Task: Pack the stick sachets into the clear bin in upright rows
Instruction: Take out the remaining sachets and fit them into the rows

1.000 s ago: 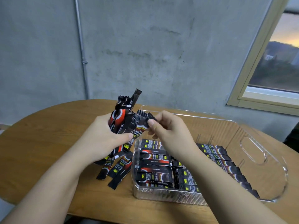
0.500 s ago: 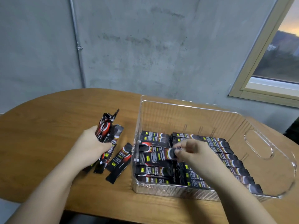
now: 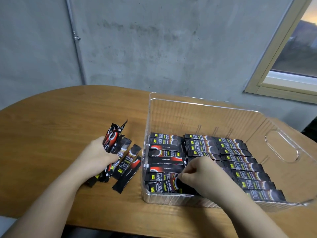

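Black sachet [image 3: 173, 185] pinched by right hand [image 3: 202, 176] inside clear bin [image 3: 202, 107].

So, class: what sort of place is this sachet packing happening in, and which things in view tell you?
Probably a plain room in a home or small workplace, not a factory: a bare concrete wall, a wooden table with rounded ends, and a framed window facing outdoors.

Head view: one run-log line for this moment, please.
left hand: holds sachet bundle on table | right hand: pinches sachet in bin | rows: partly filled
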`<state>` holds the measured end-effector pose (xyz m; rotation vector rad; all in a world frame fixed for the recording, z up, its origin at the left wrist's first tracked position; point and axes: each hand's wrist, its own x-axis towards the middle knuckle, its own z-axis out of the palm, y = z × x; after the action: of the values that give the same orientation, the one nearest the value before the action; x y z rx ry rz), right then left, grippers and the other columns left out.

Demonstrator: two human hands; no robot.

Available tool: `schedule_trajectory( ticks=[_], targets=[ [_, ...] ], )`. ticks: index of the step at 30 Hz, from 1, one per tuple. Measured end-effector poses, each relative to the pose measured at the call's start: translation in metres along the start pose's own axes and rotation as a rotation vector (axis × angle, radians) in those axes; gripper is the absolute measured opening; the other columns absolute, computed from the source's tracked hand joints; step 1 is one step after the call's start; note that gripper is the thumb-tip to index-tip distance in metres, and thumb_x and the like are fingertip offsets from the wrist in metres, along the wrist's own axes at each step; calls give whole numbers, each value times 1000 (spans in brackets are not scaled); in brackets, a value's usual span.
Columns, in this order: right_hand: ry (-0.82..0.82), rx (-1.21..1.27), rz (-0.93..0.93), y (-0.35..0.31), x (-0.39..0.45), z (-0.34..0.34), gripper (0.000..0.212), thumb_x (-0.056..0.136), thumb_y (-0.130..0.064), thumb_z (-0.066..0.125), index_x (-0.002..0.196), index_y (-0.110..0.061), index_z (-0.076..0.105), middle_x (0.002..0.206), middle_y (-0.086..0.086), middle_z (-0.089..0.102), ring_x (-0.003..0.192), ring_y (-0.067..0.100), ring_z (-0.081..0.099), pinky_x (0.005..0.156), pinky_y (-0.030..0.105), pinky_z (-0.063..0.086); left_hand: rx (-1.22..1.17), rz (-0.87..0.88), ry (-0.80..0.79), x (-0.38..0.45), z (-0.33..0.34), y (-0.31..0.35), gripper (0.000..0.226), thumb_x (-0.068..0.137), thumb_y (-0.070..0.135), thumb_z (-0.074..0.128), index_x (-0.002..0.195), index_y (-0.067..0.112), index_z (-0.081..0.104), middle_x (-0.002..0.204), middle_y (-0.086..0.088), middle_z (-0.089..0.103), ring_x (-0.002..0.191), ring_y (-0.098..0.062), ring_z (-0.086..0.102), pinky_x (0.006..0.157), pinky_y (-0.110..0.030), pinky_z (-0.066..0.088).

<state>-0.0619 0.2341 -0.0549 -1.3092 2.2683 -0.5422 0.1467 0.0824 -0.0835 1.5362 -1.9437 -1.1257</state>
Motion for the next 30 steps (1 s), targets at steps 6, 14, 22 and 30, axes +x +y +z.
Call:
schedule_trajectory(
  ticks=[6, 14, 22, 30],
  targets=[
    [58, -314, -31, -5, -1, 3, 42, 79, -35, 66, 52, -8, 48, 50, 6, 33, 47, 19, 29, 43, 27, 23, 10, 28, 12, -1, 1, 1, 15, 78, 3, 68, 89, 3, 58, 78, -15, 65, 61, -21, 55, 56, -27, 37],
    [-82, -201, -102, -10, 0, -2, 30, 80, -33, 71, 54, -22, 61, 55, 1, 56, 45, 11, 44, 42, 18, 34, -1, 7, 21, -5, 1, 2, 18, 78, 4, 70, 92, 5, 58, 83, -17, 67, 65, -25, 60, 57, -29, 42],
    [-63, 250, -259, -19, 3, -5, 15, 84, -25, 69, 70, -21, 67, 60, -6, 61, 50, 8, 47, 48, 19, 41, -96, 81, 53, -27, -16, 18, 22, 76, 6, 76, 90, 18, 64, 78, -2, 72, 75, -21, 69, 69, -30, 51],
    [111, 477, -480, -66, 9, -20, 4, 85, -31, 69, 86, -31, 65, 77, -15, 64, 65, -4, 54, 62, 10, 44, -247, 231, 63, -57, -24, 50, 26, 76, 1, 76, 89, 22, 66, 79, 11, 74, 69, -6, 70, 64, -24, 47]
  ],
)
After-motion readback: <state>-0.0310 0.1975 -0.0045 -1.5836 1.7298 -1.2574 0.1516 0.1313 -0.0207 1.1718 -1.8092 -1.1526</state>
